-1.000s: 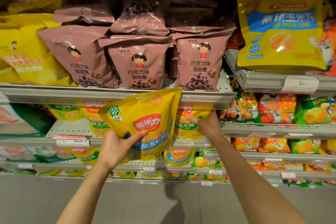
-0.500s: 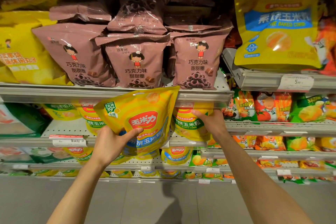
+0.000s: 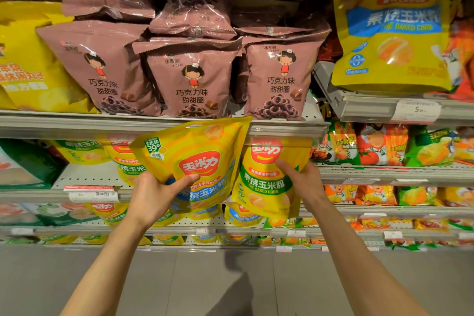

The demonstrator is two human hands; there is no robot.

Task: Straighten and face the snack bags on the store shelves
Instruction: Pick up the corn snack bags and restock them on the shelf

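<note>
While both hands work the corn row, worth reading from the biggest thing down.

Shelving first: pink bags of chocolate rings (image 3: 191, 84) stand upright and forward on the upper shelf (image 3: 77, 124), whose front lip sits right above the hands. Below it, on the middle shelf (image 3: 84, 177), runs a row of yellow baked-corn pouches, with bare perforated deck showing at far left.

Then the pouches. Blue-banded yellow pouch (image 3: 195, 161) held out in front of the shelving, label toward the camera, tipped so its top leans right and its long axis runs from lower left to upper right; top corner overlaps the upper shelf's lip. Just right of it, touching or nearly so, green-banded yellow pouch (image 3: 266, 179) at the shelf front, close to upright, face forward.

Then the hands. Left hand (image 3: 156, 197) grips the blue-banded pouch low down, thumb across the front, fingers hidden behind. Right hand (image 3: 305, 179) holds the green-banded pouch at its right edge, thumb on the face.

Judged from this: shelf gap lies behind and left of the held pouch, nearer the left hand. Likely needs rotating upright and lowering under the lip before sliding back; tilted corner could catch on that lip.
</note>
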